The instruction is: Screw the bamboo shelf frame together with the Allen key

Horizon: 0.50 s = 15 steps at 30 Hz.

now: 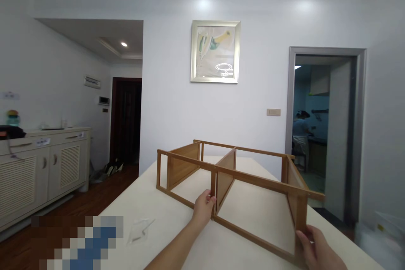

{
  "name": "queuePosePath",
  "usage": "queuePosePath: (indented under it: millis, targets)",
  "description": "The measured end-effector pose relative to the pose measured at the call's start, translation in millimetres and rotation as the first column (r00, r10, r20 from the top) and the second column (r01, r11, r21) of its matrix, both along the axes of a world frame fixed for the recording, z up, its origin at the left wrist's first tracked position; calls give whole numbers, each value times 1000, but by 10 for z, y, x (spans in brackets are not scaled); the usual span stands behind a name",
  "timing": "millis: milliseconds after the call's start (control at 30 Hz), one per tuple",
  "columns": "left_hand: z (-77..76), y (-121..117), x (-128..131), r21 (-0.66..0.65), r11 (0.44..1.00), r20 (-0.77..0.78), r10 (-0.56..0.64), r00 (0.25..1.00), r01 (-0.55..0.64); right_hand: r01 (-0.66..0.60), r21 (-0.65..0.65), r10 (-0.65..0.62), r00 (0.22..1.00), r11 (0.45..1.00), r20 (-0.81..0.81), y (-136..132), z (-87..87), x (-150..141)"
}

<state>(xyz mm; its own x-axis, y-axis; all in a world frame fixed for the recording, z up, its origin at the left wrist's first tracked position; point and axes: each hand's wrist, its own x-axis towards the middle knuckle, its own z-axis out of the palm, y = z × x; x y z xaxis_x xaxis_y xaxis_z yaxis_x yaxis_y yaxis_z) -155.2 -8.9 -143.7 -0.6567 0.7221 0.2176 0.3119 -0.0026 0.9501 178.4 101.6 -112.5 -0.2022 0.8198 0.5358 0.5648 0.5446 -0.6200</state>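
A brown wooden shelf rack [253, 236] lies on its side on the pale table [171, 228], its panels standing upright between the long rails. My left hand [204, 206] has its fingers closed around the short middle crosspiece of the frame. At the near right end, my right hand [316, 247] grips the end post, thumb on the near face; some of its fingers are hidden. Left of my left forearm lies a small clear plastic bag [141, 231] with what looks like a thin bent metal piece inside.
A white cabinet [63, 164] stands along the left wall. Clear plastic wrapping [381, 236] sits at the right edge. Beyond the doorway on the right, a person [300, 133] stands at a counter. A framed picture [215, 52] hangs on the wall ahead.
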Motion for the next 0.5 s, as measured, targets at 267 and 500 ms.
queuePosePath:
  millis: [267,500]
  targets:
    - [2,-28,147,27,999,-17,-37,999,37,68,119,-57,994,991,-91,93,-66,14]
    - [-23,-171,120,50,995,-42,-87,995,89,162,332,-147,987,929,-70,-5,-165,-68]
